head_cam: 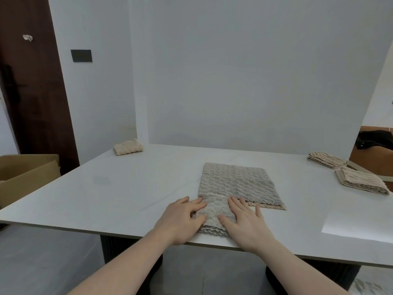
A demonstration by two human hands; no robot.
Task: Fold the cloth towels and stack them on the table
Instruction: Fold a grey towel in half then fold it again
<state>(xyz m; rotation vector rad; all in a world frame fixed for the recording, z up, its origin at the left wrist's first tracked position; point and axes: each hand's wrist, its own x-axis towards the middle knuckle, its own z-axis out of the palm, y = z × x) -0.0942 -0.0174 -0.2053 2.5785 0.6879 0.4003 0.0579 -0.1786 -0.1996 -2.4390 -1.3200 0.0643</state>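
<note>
Left hand (182,218) and right hand (244,222) lay flat, fingers spread, no closed grip; both pressed a small folded towel (214,211) at the desk's (106,194) near edge. It overlapped a larger towel (236,184) spread behind. Risk: sliding it could drag that towel, or tip it off the edge. Folded towels (359,182) sat far right.

White table (131,188); five towels (236,182) on top

I note my left hand (182,220) and right hand (244,222) cover the small beige folded towel's (214,211) sides; the brown cardboard box (25,175) is cut off at left.
</note>
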